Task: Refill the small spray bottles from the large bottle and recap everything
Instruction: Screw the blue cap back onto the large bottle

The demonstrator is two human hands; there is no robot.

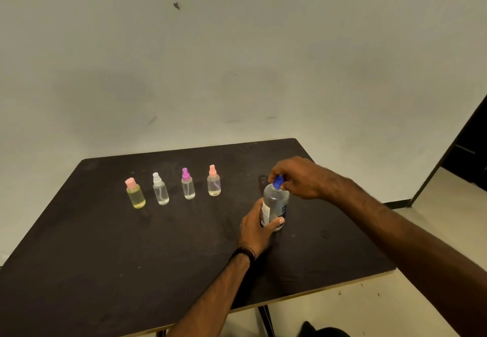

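The large clear bottle (276, 201) stands upright on the black table (105, 257), right of centre. My left hand (257, 227) grips its labelled body from the left. My right hand (300, 177) pinches its blue cap (278, 182) from above. To the left stands a row of small bottles, all capped: one with yellow liquid and a pink flip cap (135, 193), a white-topped spray bottle (160, 189), a purple-topped one (188, 183) and a pink-topped one (213, 181).
The table stands against a pale wall (237, 59). Its right edge runs close past my right forearm, with pale floor (434, 218) beyond. A dark doorway (469, 146) is at the far right.
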